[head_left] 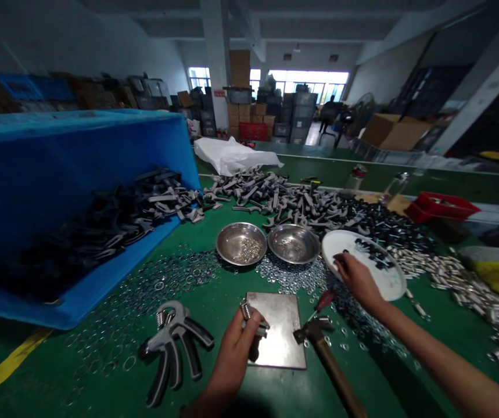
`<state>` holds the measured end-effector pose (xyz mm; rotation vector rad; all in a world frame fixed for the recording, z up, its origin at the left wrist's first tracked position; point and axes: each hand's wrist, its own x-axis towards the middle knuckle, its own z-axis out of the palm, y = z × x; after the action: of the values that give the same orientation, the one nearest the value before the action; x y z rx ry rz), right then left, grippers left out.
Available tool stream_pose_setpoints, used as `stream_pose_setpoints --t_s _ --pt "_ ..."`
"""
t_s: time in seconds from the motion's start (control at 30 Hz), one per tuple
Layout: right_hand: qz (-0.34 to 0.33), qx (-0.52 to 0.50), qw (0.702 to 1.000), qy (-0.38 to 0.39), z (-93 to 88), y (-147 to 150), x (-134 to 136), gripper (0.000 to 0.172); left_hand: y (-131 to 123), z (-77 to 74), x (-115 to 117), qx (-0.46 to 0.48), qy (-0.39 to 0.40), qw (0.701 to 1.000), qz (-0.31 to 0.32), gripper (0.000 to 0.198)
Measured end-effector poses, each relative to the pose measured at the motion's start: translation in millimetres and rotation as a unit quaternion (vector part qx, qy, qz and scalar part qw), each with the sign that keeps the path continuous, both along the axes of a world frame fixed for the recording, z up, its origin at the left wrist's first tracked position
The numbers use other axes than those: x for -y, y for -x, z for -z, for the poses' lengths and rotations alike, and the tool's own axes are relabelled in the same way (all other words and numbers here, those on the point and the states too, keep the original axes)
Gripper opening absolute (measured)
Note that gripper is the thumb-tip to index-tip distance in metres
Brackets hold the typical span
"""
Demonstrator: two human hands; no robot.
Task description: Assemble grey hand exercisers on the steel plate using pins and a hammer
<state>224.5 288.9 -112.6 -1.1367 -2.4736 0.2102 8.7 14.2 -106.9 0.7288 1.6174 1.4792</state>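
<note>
My left hand [237, 339] is closed around a metal coil spring [246, 310], held over the left edge of a steel plate [279, 331]. A short metal piece [261, 331] shows beside its fingertips. My right hand [356, 277] reaches over a white round tray [391, 287] at its left side, fingers pinched. Whatever is between those fingertips is too dark to name. Black plastic pieces [377, 252] with thin metal parts lie in the tray. A hammer [325, 354] and a red-handled tool [324, 301] rest at the steel plate's right edge.
Hand grip exercisers [179, 337] lie at left, near a blue crate [188, 151] of grey-black handles. Two metal bowls [225, 247] hold small parts. Handles [275, 197] are heaped behind. Loose rings [157, 284] cover the bench; metal cylinders [467, 284] are piled at right, near a red bin [441, 206].
</note>
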Motion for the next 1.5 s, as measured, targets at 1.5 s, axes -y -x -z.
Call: stream_pose_setpoints --t_s 1.5 --pt "-0.316 -0.146 0.935 0.071 -22.9 28.1 221.0 0.029 -17.2 -33.0 50.8 0.103 -0.064 0.991 0.048 0.034"
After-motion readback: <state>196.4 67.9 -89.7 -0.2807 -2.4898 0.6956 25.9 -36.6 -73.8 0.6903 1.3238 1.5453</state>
